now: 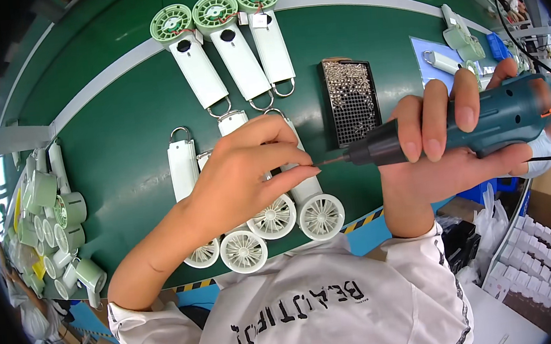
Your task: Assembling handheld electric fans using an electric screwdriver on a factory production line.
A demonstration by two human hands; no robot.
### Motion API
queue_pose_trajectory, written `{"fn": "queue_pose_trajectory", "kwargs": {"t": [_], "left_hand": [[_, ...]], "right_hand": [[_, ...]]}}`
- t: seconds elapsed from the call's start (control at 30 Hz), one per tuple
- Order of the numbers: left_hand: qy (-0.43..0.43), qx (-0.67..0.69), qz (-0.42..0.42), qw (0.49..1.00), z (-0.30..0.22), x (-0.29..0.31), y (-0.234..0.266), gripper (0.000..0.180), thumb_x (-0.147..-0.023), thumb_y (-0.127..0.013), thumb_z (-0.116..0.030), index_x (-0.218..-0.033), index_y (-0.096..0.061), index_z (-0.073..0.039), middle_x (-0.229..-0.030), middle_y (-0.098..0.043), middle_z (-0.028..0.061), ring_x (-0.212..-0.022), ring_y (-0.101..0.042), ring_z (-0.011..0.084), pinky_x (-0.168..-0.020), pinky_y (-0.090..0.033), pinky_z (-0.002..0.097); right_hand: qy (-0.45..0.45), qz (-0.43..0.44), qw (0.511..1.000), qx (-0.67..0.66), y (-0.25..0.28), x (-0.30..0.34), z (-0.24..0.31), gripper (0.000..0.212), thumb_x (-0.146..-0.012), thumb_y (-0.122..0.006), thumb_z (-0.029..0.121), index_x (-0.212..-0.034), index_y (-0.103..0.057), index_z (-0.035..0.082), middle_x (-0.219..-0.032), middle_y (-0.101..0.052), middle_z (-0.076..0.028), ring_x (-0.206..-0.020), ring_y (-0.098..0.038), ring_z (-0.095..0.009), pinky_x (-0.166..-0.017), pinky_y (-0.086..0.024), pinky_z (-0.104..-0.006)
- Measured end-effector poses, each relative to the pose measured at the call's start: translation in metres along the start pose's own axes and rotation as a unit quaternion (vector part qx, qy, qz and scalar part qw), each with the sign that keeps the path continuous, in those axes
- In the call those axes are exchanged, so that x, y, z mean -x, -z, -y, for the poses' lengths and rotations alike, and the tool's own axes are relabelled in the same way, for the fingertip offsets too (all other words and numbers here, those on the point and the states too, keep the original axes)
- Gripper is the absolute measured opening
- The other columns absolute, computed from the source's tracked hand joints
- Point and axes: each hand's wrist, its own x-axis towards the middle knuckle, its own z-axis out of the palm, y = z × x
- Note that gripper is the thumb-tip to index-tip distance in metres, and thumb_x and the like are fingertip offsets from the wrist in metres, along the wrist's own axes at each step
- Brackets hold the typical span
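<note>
My right hand [436, 171] wraps round a teal electric screwdriver [503, 113] with a black nose, held nearly level, its bit pointing left. My left hand [248, 158] is closed in a pinch right at the bit's tip; anything between thumb and finger is too small to make out. Beneath the left hand lie several white handheld fan housings [322, 217] with round grilles toward me and metal loops at the far end, partly hidden by the hand and forearm. A black screw tray [357, 116], its far part full of small screws, lies just beyond the screwdriver's nose.
Three fan bodies with green round heads [215, 11] and loose wires lie farther back on the green table [121, 126]. More green-and-white fan parts [69, 213] are piled at the left edge. At the right are a blue sheet [432, 53] and a black cable [500, 8].
</note>
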Motion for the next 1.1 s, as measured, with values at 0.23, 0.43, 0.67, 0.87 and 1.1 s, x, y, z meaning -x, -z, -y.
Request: {"fn": "queue_pose_trajectory", "kwargs": {"t": [0.23, 0.43, 0.67, 0.87, 1.1], "left_hand": [[-0.028, 0.018, 0.016, 0.999, 0.009, 0.002, 0.003, 0.016, -0.077, -0.083, -0.005, -0.089, -0.074, 0.001, -0.086, -0.059, 0.0062, -0.073, -0.059, 0.0188, -0.061, -0.046, 0.0309], [-0.025, 0.026, 0.008, 0.999, 0.006, 0.001, 0.008, 0.014, -0.078, -0.082, -0.007, -0.088, -0.074, -0.002, -0.084, -0.060, 0.0067, -0.071, -0.061, 0.0223, -0.059, -0.049, 0.0336], [-0.021, -0.003, -0.016, 1.000, 0.007, 0.006, 0.007, 0.014, -0.077, -0.083, -0.006, -0.087, -0.074, -0.003, -0.083, -0.060, 0.0058, -0.071, -0.061, 0.0218, -0.059, -0.048, 0.0330], [-0.020, 0.000, -0.012, 1.000, 0.002, 0.005, 0.007, 0.014, -0.075, -0.084, -0.006, -0.086, -0.075, -0.003, -0.082, -0.059, 0.0049, -0.071, -0.061, 0.0207, -0.059, -0.048, 0.0329], [-0.016, 0.003, -0.013, 1.000, -0.001, 0.007, 0.008, 0.014, -0.075, -0.084, -0.005, -0.085, -0.075, -0.002, -0.081, -0.059, 0.0045, -0.070, -0.060, 0.0192, -0.058, -0.046, 0.0318]], "right_hand": [[-0.028, 0.125, 0.991, -0.039, 0.005, -0.012, -0.009, 0.083, -0.099, -0.048, 0.061, -0.159, -0.013, 0.016, -0.102, -0.050, -0.006, -0.068, -0.052, -0.016, -0.054, -0.048, -0.0297], [-0.014, 0.093, 0.995, -0.045, 0.001, -0.012, -0.004, 0.083, -0.099, -0.049, 0.061, -0.159, -0.012, 0.017, -0.100, -0.050, -0.005, -0.065, -0.051, -0.016, -0.053, -0.048, -0.0297], [0.002, 0.055, 0.998, -0.019, -0.007, -0.008, -0.002, 0.082, -0.098, -0.050, 0.062, -0.157, -0.016, 0.017, -0.097, -0.050, -0.005, -0.063, -0.051, -0.015, -0.053, -0.049, -0.0295], [0.004, 0.060, 0.998, -0.032, -0.004, -0.003, -0.007, 0.081, -0.098, -0.050, 0.062, -0.157, -0.017, 0.018, -0.097, -0.051, -0.005, -0.062, -0.052, -0.015, -0.051, -0.049, -0.0293], [0.017, 0.059, 0.997, -0.047, 0.002, -0.002, -0.007, 0.080, -0.100, -0.049, 0.061, -0.158, -0.012, 0.019, -0.098, -0.051, -0.007, -0.063, -0.053, -0.015, -0.050, -0.049, -0.0297]]}}
